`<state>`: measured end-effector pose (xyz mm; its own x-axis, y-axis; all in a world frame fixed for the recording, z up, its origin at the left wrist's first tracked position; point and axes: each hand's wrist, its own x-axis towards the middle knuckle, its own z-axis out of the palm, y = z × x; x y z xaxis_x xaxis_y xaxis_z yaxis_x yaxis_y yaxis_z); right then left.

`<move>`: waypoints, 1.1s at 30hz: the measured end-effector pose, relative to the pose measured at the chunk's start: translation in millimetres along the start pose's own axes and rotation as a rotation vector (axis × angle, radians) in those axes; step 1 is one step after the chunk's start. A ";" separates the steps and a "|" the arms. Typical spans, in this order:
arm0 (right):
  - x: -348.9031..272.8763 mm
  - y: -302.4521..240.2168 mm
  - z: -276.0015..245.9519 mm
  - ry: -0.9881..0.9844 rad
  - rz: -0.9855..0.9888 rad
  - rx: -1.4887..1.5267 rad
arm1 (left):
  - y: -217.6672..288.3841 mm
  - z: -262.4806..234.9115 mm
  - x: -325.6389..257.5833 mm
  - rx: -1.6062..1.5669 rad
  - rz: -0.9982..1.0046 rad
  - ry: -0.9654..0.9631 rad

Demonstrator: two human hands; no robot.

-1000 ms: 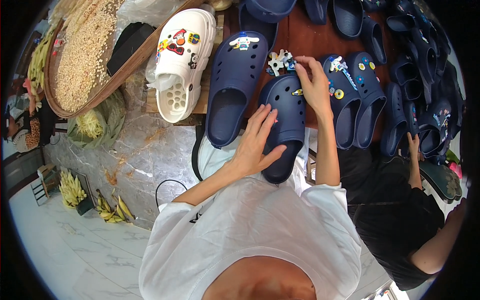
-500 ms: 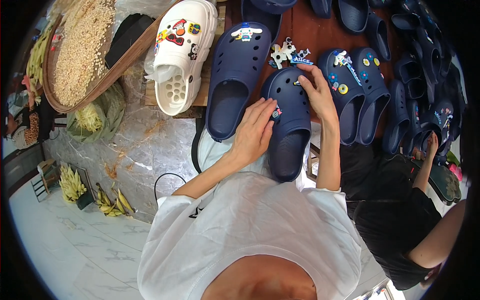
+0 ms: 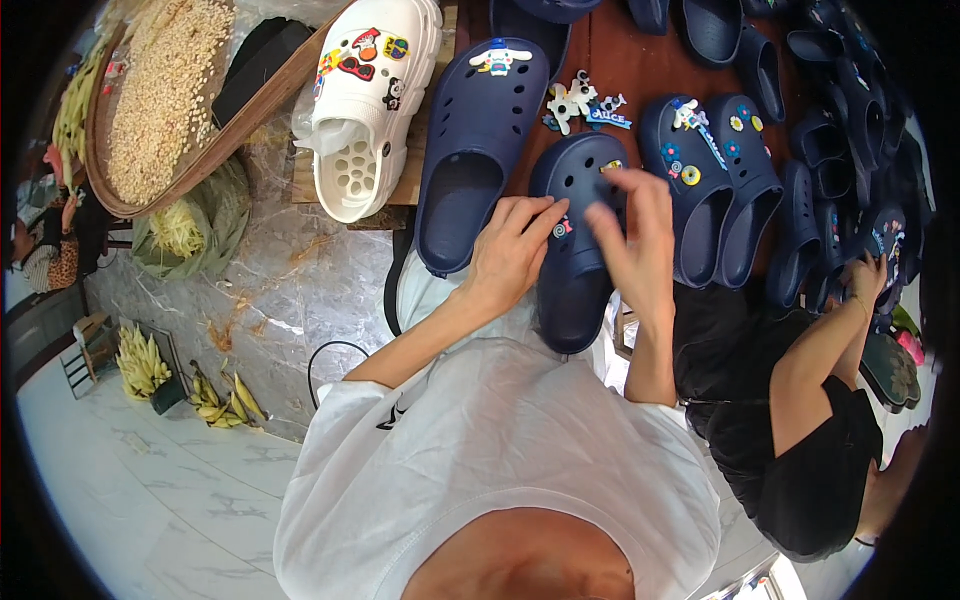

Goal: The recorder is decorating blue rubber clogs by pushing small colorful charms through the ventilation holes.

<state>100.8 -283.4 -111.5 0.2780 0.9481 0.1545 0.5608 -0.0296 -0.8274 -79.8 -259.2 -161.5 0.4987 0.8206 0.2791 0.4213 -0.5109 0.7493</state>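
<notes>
A navy clog [image 3: 574, 285] lies toe-away in front of me, its heel close to my shirt. My left hand [image 3: 510, 248] grips its left side, fingertips near a small candy-shaped charm [image 3: 562, 226]. Over the clog's right side hovers my right hand [image 3: 645, 240], slightly blurred, thumb and fingers apart with nothing seen between them. It partly hides a yellow charm [image 3: 611, 165] in the clog's holes. Just past the toe sits a bunch of loose charms [image 3: 585, 106], dog-like and blue. To the left is another navy clog [image 3: 460, 190] with one white character charm.
A white clog with charms [image 3: 375, 110] stands at left beside a woven tray of pale kernels [image 3: 150, 120]. Decorated navy clogs [image 3: 690, 215] lie right, with many more behind. A co-worker in black [image 3: 810, 470] handles clogs at far right. Corn cobs [image 3: 143, 365] are on the floor.
My right hand has drawn back from the loose charms and the clog's toe toward me. My left hand stays on the clog's side. The co-worker has leaned in, with more of the arms showing.
</notes>
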 end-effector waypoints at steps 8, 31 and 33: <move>-42.0 -9.7 12.1 -0.194 -0.130 -0.319 | -7.4 -5.9 9.8 -0.107 -0.012 -0.083; -7.6 -22.1 16.1 -0.139 -0.160 -0.477 | 4.7 33.5 -48.0 -0.700 -0.596 -0.278; -3.0 -23.2 14.2 -0.195 -0.096 -0.500 | 6.9 35.2 -47.5 -0.654 -0.564 -0.202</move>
<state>75.9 -281.0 -100.5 0.0839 0.9937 0.0747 0.8923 -0.0416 -0.4495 -74.0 -310.7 -190.8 0.4980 0.8134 -0.3005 0.1587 0.2552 0.9538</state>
